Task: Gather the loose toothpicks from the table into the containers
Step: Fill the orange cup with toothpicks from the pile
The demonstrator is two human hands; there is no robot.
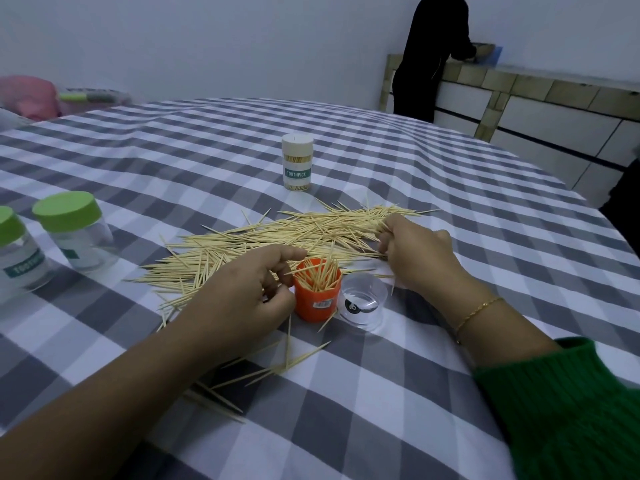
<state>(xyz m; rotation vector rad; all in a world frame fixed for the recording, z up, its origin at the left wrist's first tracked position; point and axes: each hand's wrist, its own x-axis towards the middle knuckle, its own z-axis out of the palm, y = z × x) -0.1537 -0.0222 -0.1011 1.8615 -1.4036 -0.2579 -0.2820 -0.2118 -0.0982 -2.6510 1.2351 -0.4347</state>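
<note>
Loose toothpicks (277, 237): too many to count, heaped in one long drift on the grey-and-white checked tablecloth (381, 393), just behind the orange container (317, 289). A smaller scatter (277, 362), perhaps a dozen, in front of that container, toward the camera, partly under the left forearm.

One orange container, upright, lid off, holding a bunch of toothpicks standing on end with tips above the rim. One clear plastic cap (362, 301) just to its right, lying open side up, touching or nearly touching it.

Left hand (249, 289) against the orange container's left side, fingers curled round its rim and wall, thumb near the top. Right hand (415, 258) behind and to the right of the container, at the right end of the drift, fingers curled down onto the toothpicks, pinching a few.

One white-capped jar (298, 161) labelled TOOTHPICK, full, upright, well behind the orange container, beyond the drift. Two clear jars with green lids (74, 230) (14, 251), closed, far to the left of the container, side by side.

One thin gold bracelet (476, 315) on the right wrist, one green knitted sleeve (568, 410) below it.

One person in dark clothes (433, 57) far behind, at a tiled counter (519, 88).
</note>
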